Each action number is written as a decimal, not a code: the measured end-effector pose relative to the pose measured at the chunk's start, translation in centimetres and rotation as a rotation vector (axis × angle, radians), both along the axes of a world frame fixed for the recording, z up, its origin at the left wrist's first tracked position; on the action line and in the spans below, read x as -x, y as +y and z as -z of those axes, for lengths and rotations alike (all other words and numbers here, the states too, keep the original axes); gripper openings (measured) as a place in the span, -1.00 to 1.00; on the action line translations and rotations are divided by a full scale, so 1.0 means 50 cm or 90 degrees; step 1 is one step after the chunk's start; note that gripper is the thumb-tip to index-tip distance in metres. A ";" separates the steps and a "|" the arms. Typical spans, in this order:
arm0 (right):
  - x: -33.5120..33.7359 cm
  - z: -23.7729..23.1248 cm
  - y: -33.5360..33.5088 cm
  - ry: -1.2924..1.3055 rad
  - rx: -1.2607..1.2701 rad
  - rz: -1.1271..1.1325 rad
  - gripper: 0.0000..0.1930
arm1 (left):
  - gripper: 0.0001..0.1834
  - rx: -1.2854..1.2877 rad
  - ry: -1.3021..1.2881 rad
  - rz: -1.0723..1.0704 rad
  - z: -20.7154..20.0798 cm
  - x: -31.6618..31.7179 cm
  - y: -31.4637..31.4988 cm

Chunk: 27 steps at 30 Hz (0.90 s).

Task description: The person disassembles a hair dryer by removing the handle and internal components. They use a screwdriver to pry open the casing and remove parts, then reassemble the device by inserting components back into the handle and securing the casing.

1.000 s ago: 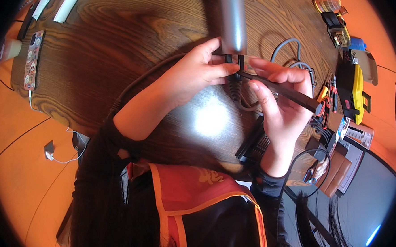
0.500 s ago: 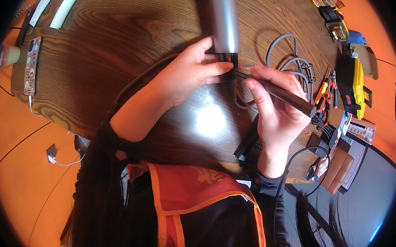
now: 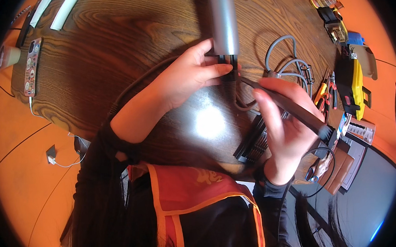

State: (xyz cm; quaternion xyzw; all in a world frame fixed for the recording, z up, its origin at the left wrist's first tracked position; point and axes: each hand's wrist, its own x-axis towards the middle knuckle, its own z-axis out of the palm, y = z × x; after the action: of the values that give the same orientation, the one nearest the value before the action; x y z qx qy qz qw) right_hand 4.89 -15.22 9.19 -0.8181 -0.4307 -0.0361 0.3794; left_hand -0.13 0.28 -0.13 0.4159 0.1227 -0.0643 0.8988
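Observation:
A silver-grey tubular handle (image 3: 224, 26) with small dark buttons lies on the table ahead of me, its far end cut off by the picture edge. Black prongs and a ribbed black cord sleeve (image 3: 230, 91) come out of its near end. My left hand (image 3: 199, 69) grips this black part just below the tube, fingers closed round it. In my right hand (image 3: 287, 114) is a dark pen-shaped tool (image 3: 295, 107), pinched between thumb and fingers. Its thin tip points at the cord sleeve, a little apart from it. A black slotted case (image 3: 252, 143) sits beside my right wrist.
A coiled grey cord (image 3: 287, 40) lies right of the handle. Farther right are pliers (image 3: 324, 92) and a yellow case (image 3: 358, 88). Scissors (image 3: 313, 173) rest by the near right edge. At the left are a sticker-covered phone (image 3: 32, 67) on a cable and white strips (image 3: 64, 12).
My right hand has drawn back toward the lower right, and the tool's tip has come away from the black part. More of the slotted case shows. My left hand has hardly moved.

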 end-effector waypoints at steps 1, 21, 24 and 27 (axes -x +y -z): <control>0.007 -0.004 -0.007 0.024 -0.045 0.012 -0.83 | -0.59 0.005 0.002 0.002 -0.001 0.001 -0.001; 0.061 0.047 -0.093 0.525 -0.481 0.208 -0.91 | -0.75 -0.900 -0.347 -0.260 -0.101 0.052 -0.026; 0.064 0.058 -0.103 0.606 -0.532 0.211 -0.90 | -0.71 -0.856 -0.424 -0.118 -0.097 0.051 -0.047; 0.070 0.067 -0.113 0.616 -0.523 0.182 -0.89 | -0.76 -0.814 -0.440 -0.096 -0.088 0.055 -0.062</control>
State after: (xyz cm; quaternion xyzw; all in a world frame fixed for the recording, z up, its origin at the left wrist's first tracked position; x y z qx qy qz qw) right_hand 1.40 -20.89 5.85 -0.5797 -0.0492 0.1246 0.8037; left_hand -2.87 -2.79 4.28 0.8464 -0.1262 0.2170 0.4697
